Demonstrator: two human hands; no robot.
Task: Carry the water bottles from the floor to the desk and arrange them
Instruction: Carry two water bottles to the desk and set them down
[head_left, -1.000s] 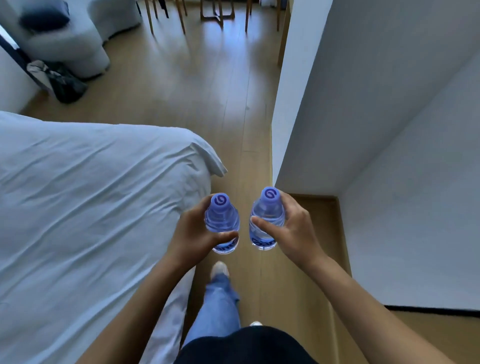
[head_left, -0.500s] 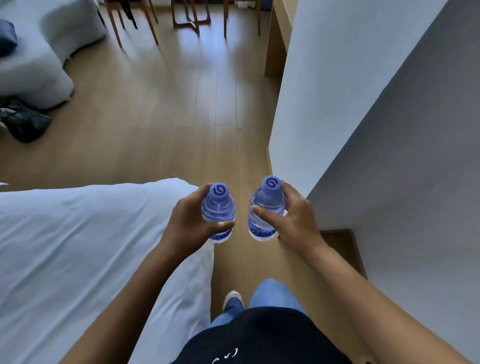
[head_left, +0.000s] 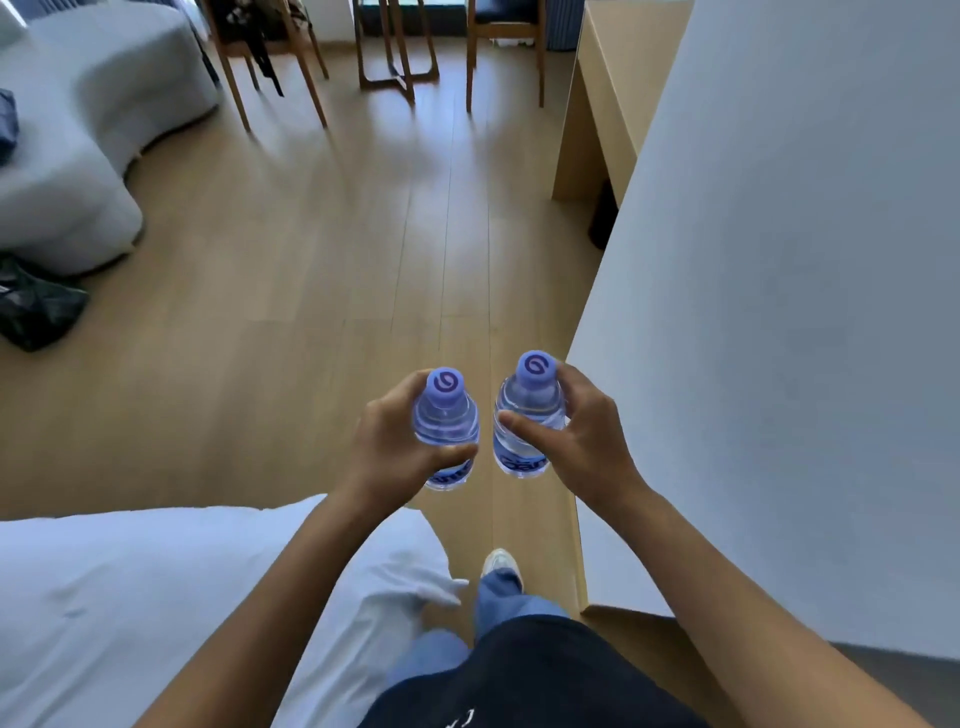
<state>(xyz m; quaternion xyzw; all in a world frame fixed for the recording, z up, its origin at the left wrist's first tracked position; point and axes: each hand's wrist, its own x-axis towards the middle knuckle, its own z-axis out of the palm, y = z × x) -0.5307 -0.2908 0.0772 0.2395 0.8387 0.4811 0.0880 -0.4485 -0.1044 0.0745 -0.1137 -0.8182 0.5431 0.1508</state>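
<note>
Two clear blue-capped water bottles (head_left: 445, 415) (head_left: 530, 410), upright, side by side, apart.

purple bottle caps (head_left: 445, 385), tan wood floor (head_left: 311, 291)

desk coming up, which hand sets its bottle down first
Likely the right hand: its bottle is on the side of the desk, ahead on the right.

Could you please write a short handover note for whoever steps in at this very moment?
Left hand grips one water bottle; right hand grips the second water bottle. Both bottles are upright, capped, side by side and apart, above the wooden floor.
Done: both bottles are off the floor.
Left: the wooden desk is ahead on the right, past the white wall. Walk there, set both bottles down and arrange them.
</note>
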